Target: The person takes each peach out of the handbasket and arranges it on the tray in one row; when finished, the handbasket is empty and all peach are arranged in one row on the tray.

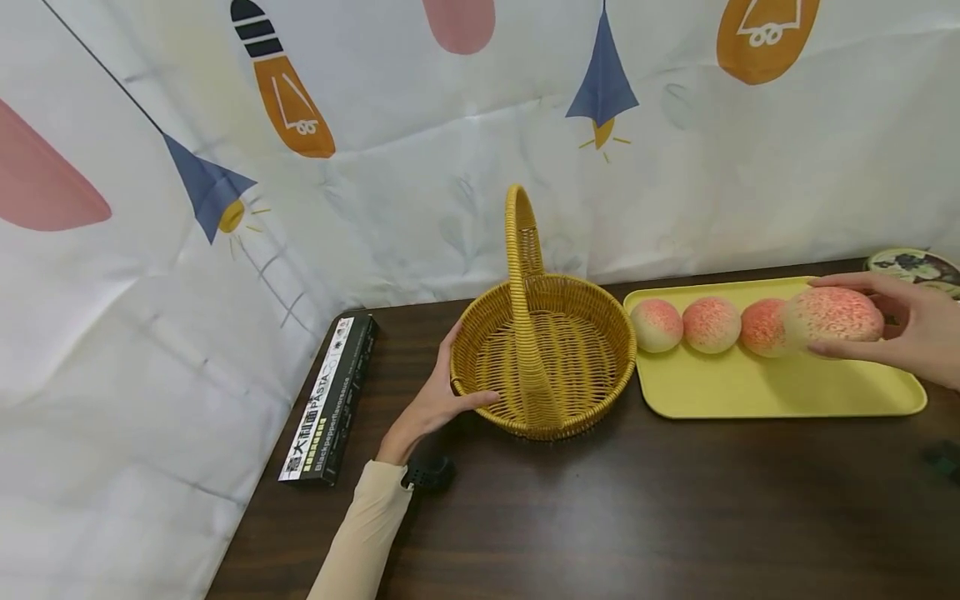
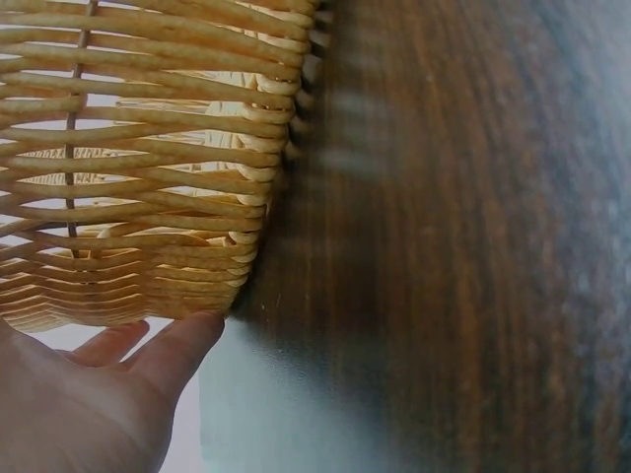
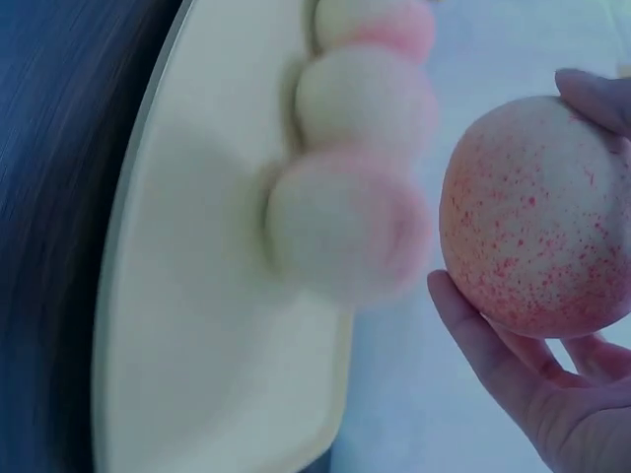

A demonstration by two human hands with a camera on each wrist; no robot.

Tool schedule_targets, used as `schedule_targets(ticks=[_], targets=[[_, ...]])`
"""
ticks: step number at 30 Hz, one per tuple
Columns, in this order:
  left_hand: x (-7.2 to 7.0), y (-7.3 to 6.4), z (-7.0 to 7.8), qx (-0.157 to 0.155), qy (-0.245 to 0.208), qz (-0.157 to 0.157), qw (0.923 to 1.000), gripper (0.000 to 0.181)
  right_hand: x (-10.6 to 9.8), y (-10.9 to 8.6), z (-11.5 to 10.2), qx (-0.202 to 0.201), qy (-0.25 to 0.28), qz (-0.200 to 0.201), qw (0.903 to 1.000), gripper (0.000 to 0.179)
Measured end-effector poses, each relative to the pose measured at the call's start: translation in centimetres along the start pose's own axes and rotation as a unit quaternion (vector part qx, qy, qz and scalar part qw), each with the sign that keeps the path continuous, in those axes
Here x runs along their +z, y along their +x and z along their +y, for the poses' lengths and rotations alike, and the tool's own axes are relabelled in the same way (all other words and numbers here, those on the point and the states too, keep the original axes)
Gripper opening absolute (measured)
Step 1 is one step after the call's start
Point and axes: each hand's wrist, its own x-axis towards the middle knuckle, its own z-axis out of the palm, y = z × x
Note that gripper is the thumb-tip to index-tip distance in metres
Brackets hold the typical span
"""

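My left hand (image 1: 435, 402) holds the left side of a yellow wicker basket (image 1: 581, 346); the thumb lies over the rim and the fingers are against the outer wall. In the left wrist view the fingertips meet the basket's woven side (image 2: 148, 197) low down. The basket stands on the table, its tall handle upright and its inside bare. My right hand (image 1: 918, 329) grips a pink and cream peach (image 3: 542, 222) between thumb and fingers, raised over the right part of a yellow tray (image 1: 787, 387). Three more peaches (image 1: 711, 324) lie in a row on that tray.
A black and white pasta box (image 1: 330, 400) lies at the table's left edge. Behind the tray's right end is a round patterned object (image 1: 911, 265). A printed white cloth (image 1: 420, 208) hangs behind the dark wooden table (image 1: 600, 517). A dark object (image 1: 943, 458) shows at the right edge.
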Motion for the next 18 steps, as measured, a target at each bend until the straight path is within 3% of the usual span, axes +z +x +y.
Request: schedule_targets(ticks=[4,9,14,18], targets=[[0.0,0.1,0.0,0.004,0.002,-0.002,1.0000,0.124,-0.9,-0.2,2.5,0.023,0.012,0.055,0.9981,0.072],[-0.1,0.1,0.0,0.011,-0.002,0.000,0.9999,0.124,-1.3,0.4,5.1,0.073,-0.047,0.081,0.9929,0.064],[-0.1,0.1,-0.1,0.010,-0.008,-0.003,0.9999,0.125,-1.6,1.4,6.1,0.110,-0.133,0.024,0.9847,0.078],[0.0,0.1,-0.1,0.009,-0.002,-0.002,1.0000,0.126,-1.5,2.0,6.2,0.105,-0.148,-0.012,0.9833,0.081]])
